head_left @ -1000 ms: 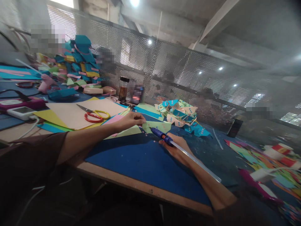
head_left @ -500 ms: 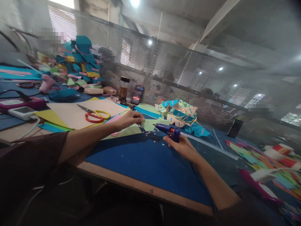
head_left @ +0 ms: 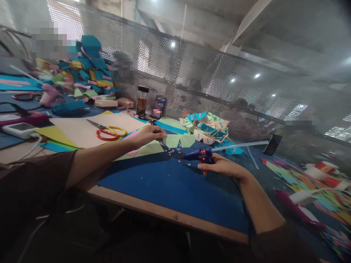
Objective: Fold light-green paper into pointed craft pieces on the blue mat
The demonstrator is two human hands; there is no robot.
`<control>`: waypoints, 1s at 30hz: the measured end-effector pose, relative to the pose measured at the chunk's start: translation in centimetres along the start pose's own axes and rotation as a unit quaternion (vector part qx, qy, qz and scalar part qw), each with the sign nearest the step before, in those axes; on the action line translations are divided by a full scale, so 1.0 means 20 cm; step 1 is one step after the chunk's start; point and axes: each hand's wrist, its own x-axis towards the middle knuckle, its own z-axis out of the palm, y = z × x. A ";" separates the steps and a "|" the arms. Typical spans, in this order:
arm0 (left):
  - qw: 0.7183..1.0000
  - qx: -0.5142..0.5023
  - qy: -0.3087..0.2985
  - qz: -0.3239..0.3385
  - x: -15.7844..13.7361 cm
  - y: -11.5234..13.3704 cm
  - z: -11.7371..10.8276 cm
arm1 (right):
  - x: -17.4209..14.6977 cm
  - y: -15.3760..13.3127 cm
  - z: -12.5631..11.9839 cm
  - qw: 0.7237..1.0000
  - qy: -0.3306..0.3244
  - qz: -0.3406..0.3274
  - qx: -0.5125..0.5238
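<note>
My left hand [head_left: 151, 134] pinches the left end of a pale green paper strip [head_left: 175, 141] with notches along its lower edge. In my right hand [head_left: 216, 164] is a dark blue hot glue gun [head_left: 199, 155], a long clear glue stick [head_left: 241, 146] jutting from its back. The gun's nozzle points left and down, close to small pink paper bits [head_left: 173, 150] scattered on the blue table. Under my left forearm lie sheets of paper, with red and yellow-handled scissors [head_left: 108, 133] on top. Beyond the strip sits a pile of dotted paper pieces [head_left: 210, 126].
A lidded jar [head_left: 142, 101] and a phone [head_left: 158, 106] stand at the back before a mesh partition. Folded blue paper shapes [head_left: 93, 60] heap up at far left. Paper cups [head_left: 322, 171], coloured paper and a purple power strip [head_left: 297, 210] lie to the right.
The glue gun's nozzle has moved down and away from the green strip, and the gun's back end has tipped up. My left hand still holds the strip. The view has shifted slightly.
</note>
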 end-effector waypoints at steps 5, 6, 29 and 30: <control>1.000 0.006 -0.003 0.006 0.00 0.00 0.00 | 0.00 -0.01 0.00 0.999 -0.024 0.019 -0.010; 1.000 0.008 -0.003 0.006 0.00 0.00 0.00 | 0.00 0.00 0.00 0.999 -0.024 0.025 -0.008; 1.000 0.011 -0.006 0.008 0.00 -0.01 0.00 | 0.02 0.02 0.01 0.997 -0.028 0.071 -0.010; 1.000 0.012 -0.005 0.006 0.00 -0.01 0.00 | 0.02 0.02 0.01 0.997 -0.023 0.069 -0.010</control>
